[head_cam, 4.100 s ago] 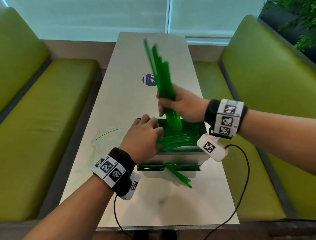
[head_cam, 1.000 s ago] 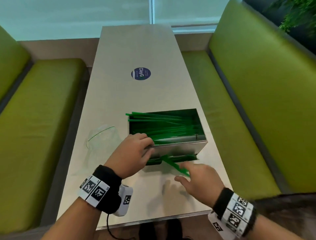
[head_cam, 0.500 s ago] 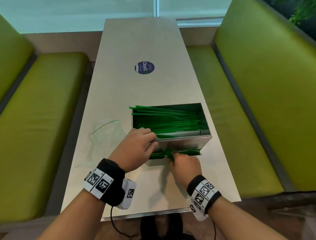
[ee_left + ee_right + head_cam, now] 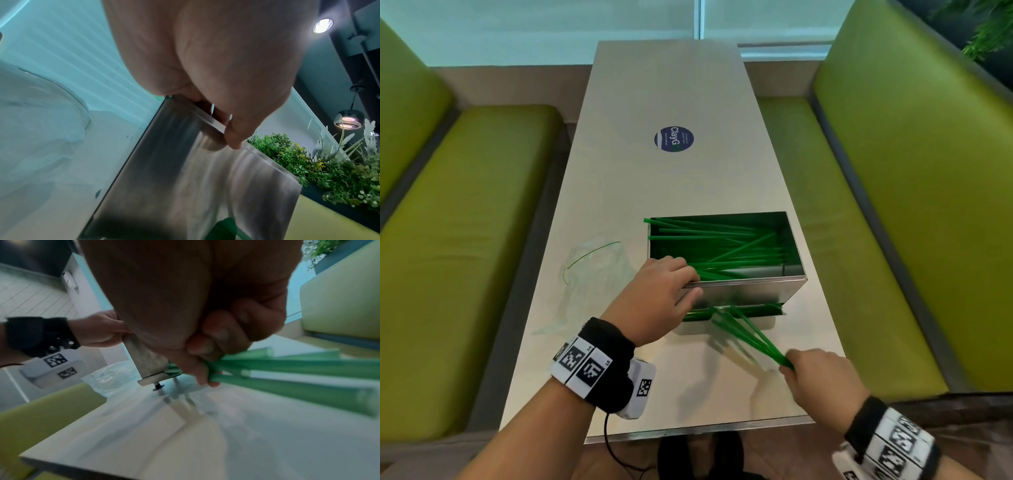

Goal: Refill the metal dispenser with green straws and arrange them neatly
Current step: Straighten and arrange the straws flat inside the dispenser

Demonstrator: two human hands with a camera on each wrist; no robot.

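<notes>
The open-topped metal dispenser (image 4: 756, 291) stands on the table, holding several green straws (image 4: 722, 253) that lie crosswise and uneven. My left hand (image 4: 657, 298) grips its near left corner, fingers over the rim and thumb on the front wall (image 4: 232, 139). My right hand (image 4: 815, 377) holds a small bunch of green straws (image 4: 750, 337) by one end, near the table's front right. Their other ends still reach the dispenser's bottom slot (image 4: 736, 310). In the right wrist view the fingers curl round the straw bunch (image 4: 267, 369).
A crumpled clear plastic bag (image 4: 595, 274) lies left of the dispenser. A round blue sticker (image 4: 674, 138) marks the table's middle. Green benches (image 4: 465, 240) flank the narrow table (image 4: 671, 85) on both sides. A cable hangs from my left wrist over the front edge.
My right hand came down to the bottom slot, took hold of the straws sticking out there, and has pulled them back toward the front right. The left hand stayed on the dispenser.
</notes>
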